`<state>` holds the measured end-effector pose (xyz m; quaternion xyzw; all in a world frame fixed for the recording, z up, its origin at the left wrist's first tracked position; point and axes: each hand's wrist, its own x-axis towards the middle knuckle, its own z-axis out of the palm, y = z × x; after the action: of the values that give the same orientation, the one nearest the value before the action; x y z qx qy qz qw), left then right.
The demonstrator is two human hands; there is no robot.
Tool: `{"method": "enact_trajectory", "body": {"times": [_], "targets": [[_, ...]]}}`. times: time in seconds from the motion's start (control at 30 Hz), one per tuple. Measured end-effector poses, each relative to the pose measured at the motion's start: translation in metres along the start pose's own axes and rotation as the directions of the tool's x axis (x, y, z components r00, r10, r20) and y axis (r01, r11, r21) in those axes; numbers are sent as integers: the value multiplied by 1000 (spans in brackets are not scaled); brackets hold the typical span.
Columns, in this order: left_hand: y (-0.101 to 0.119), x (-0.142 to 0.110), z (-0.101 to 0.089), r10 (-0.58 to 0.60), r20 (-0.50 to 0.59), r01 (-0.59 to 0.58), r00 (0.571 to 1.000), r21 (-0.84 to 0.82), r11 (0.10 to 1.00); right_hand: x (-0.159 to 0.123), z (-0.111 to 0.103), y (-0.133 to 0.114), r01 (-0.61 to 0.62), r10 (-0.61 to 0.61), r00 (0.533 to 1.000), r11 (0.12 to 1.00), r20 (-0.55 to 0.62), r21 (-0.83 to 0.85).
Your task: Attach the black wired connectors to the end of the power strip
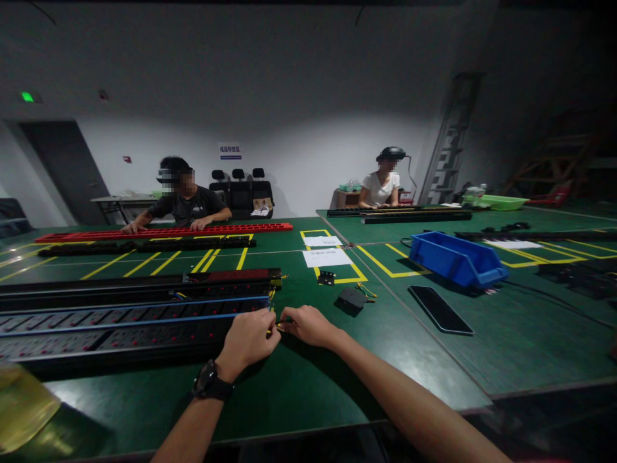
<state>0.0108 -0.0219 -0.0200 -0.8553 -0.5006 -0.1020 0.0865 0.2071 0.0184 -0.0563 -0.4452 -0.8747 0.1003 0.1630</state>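
Observation:
My left hand, with a black watch on its wrist, is closed in a pinch at the end of a long black power strip. A short bit of yellow wire shows at its fingertips. Close beside it, my right hand also pinches the thin yellow wire, its fingertips nearly touching the left ones. The wire's far ends are hidden by my fingers. Several such strips lie side by side to the left, some with blue edges and red dots. More yellow wires stick out of a strip end just beyond my hands.
Right of my hands lie a small black box with wires, a black socket piece, a phone and a blue bin. Paper sheets lie farther back. A yellowish container stands front left. Two people work across the green table.

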Motion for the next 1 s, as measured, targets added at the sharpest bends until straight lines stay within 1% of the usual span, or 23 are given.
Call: {"method": "enact_trajectory", "body": {"times": [0.4, 1.0], "targets": [[0, 0, -2, -1, 16, 1, 1000, -34, 999, 1, 0, -1, -2, 2, 1000, 1000, 8, 9], [1, 0, -2, 3, 6, -3, 1000, -21, 1000, 0, -1, -1, -7, 7, 1000, 1000, 8, 8]]}}
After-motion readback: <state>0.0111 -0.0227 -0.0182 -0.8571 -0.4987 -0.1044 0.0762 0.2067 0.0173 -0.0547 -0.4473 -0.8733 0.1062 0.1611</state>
